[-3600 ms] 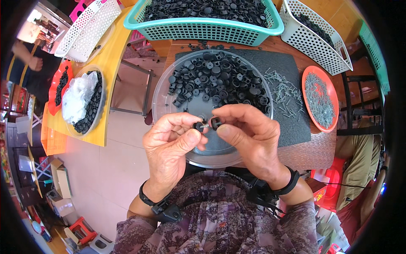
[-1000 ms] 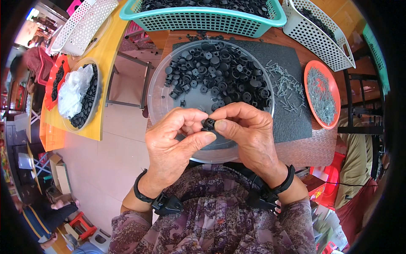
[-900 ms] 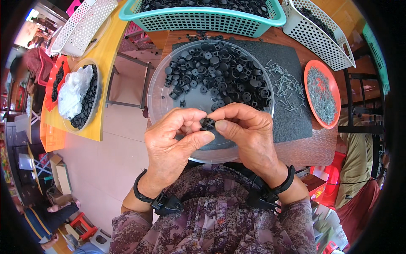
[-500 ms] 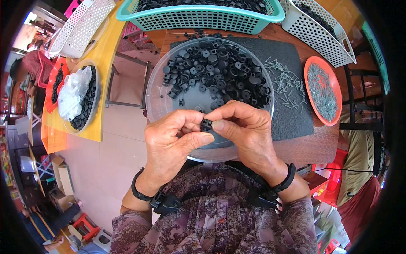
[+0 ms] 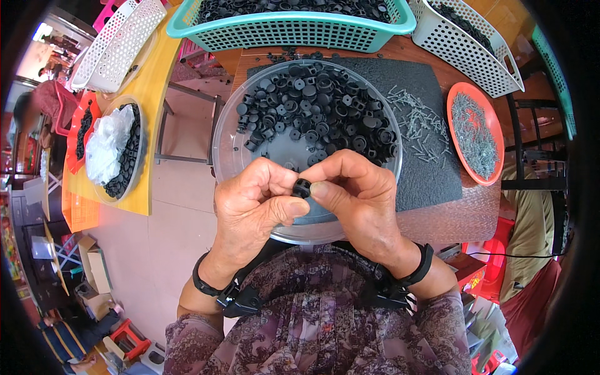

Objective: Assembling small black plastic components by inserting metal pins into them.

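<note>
Between the fingertips of both hands sits a small round black plastic part [image 5: 302,188]. My left hand [image 5: 253,194] pinches it from the left, and my right hand [image 5: 359,194] grips its right side with thumb and forefinger. Both hands hover over the near part of a clear round tub [image 5: 228,162]. Many loose black plastic parts [image 5: 319,112] lie heaped in the tub's far half. The finer shape of the held part is partly covered by my fingers.
Right of the tub, thin metal pins [image 5: 419,122] lie scattered on a dark foam mat [image 5: 431,187], beside an orange bowl [image 5: 455,140] of more pins. A teal basket [image 5: 294,31] stands behind, a white basket [image 5: 465,56] far right. A yellow table [image 5: 147,125] at left bears another tub.
The black part has turned between my fingers, now showing a smoother, rounder side. Both hands have stayed nearly in place, and the whole view has shifted slightly.
</note>
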Demonstrator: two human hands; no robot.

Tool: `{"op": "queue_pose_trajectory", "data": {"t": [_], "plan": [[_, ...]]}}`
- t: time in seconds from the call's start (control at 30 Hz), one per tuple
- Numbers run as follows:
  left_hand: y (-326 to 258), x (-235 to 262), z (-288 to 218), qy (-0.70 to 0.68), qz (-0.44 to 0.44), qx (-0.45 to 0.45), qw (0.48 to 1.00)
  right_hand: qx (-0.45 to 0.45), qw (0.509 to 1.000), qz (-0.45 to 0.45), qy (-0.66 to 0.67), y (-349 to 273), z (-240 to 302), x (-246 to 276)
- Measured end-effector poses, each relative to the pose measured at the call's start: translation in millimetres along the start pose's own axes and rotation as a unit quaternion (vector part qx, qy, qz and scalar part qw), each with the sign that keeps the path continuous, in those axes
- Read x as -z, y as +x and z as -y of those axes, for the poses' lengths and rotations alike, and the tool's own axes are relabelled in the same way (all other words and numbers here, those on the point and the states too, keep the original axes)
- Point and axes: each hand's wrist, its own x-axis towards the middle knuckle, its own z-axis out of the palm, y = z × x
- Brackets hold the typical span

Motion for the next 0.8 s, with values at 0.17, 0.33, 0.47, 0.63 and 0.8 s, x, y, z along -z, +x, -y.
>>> {"op": "queue_pose_trajectory", "data": {"t": [0.17,0.33,0.47,0.63,0.8], "plan": [[3.0,-0.7,-2.5,-0.01,0.007,-0.001,1.0,0.03,0.999,0.006,-0.012,0.7,-1.7,0.7],[4.0,5.1,-0.7,0.013,0.032,-0.012,0.999,0.027,0.999,0.018,-0.038,1.9,1.9,3.1],[4.7,3.1,-1.7,0.011,0.027,0.001,1.0,-0.017,1.0,0.008,0.02,2.5,3.7,0.6],[6.0,3.4,-2.3,0.0,0.022,0.016,1.0,0.018,0.999,0.008,-0.03,1.4,0.3,1.6],[8.5,5.8,-4.8,-0.054,0.05,0.056,0.996,0.048,0.996,0.014,-0.071,1.5,0.1,1.7]]}}
